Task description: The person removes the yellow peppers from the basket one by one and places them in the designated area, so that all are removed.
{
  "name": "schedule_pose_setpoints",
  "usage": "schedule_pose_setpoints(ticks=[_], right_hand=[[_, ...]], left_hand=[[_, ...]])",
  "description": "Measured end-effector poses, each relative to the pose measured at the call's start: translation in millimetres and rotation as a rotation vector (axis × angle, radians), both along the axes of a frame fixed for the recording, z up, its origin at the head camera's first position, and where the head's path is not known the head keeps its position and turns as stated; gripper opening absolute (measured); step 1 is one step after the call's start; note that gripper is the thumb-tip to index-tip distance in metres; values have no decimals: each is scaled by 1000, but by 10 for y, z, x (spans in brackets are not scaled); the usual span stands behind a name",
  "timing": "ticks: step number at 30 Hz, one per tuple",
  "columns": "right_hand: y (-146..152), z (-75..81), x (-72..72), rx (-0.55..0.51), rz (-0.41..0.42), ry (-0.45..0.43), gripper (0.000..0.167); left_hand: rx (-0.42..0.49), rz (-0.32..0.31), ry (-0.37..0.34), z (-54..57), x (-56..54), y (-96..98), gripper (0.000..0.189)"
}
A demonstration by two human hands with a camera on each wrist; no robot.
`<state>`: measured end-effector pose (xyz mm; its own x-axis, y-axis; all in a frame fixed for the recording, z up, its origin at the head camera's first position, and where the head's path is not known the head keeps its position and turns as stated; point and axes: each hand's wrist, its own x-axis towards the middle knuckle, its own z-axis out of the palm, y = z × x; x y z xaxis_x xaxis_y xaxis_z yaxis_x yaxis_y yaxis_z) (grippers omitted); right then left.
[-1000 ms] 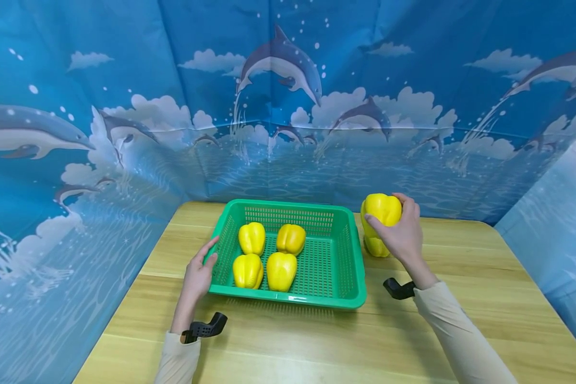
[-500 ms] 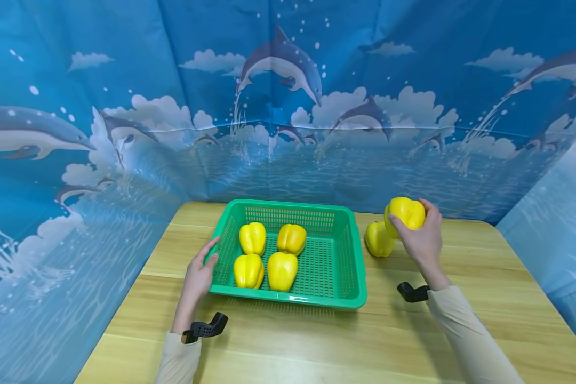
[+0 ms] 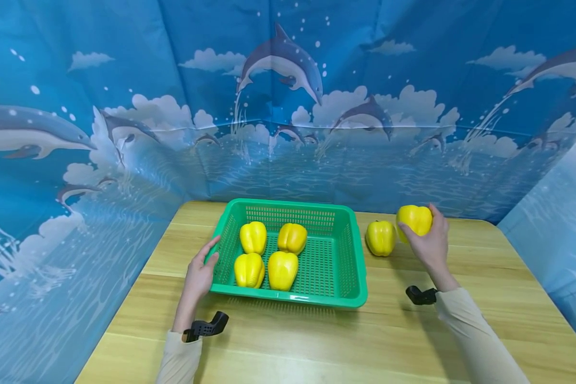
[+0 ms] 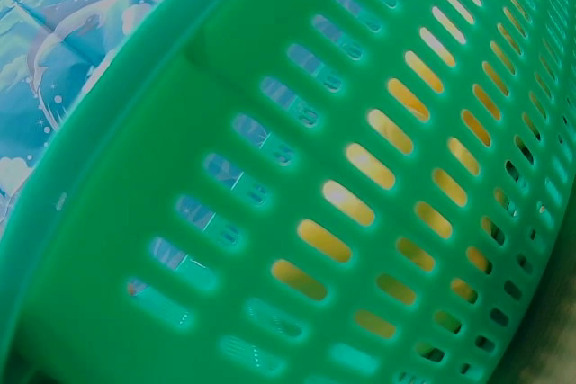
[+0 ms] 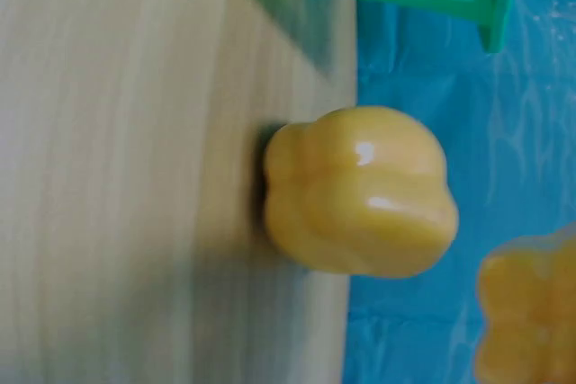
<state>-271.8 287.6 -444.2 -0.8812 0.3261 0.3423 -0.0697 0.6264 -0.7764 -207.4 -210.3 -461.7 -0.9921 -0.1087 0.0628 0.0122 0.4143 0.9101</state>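
Note:
My right hand [image 3: 430, 244] holds a yellow bell pepper [image 3: 414, 221] above the table's back right part, fingers and thumb on either side of it. Just left of it, a second yellow bell pepper [image 3: 381, 238] stands on the table; the right wrist view shows that standing pepper [image 5: 360, 193] large, with the held one [image 5: 531, 308] cut off at the edge. At the left end of a green slotted plastic basket [image 3: 288, 298], my left hand [image 3: 199, 274] touches the rim with extended fingers. Several yellow bell peppers [image 3: 282, 271] lie in the basket's left half.
The wooden table [image 3: 278, 352] carries everything. Behind it hangs a blue dolphin-print curtain [image 3: 288, 160], close along the back edge. Black wrist mounts [image 3: 206, 326] sit on both forearms. Through the basket's slotted wall [image 4: 225, 132] some yellow shows in the left wrist view.
My right hand has carried its pepper right and a little downward, away from the standing pepper, which it earlier partly hid. The left hand and basket have stayed put.

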Motion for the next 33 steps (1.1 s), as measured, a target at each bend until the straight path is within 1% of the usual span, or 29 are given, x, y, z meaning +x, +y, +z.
schedule_pose_setpoints(ticks=[10, 18, 27, 33], right_hand=[[120, -207, -51, -35, 31, -70, 82], [185, -337, -109, -87, -7, -159, 84], [217, -417, -177, -92, -13, -236, 89], [215, -464, -202, -71, 0, -257, 89]], left_hand=[[4, 1, -4, -9, -8, -6, 43], [10, -5, 9, -20, -15, -9, 43], [-3, 0, 3, -4, -3, 0, 43], [-4, -6, 13, -9, 1, -2, 43]])
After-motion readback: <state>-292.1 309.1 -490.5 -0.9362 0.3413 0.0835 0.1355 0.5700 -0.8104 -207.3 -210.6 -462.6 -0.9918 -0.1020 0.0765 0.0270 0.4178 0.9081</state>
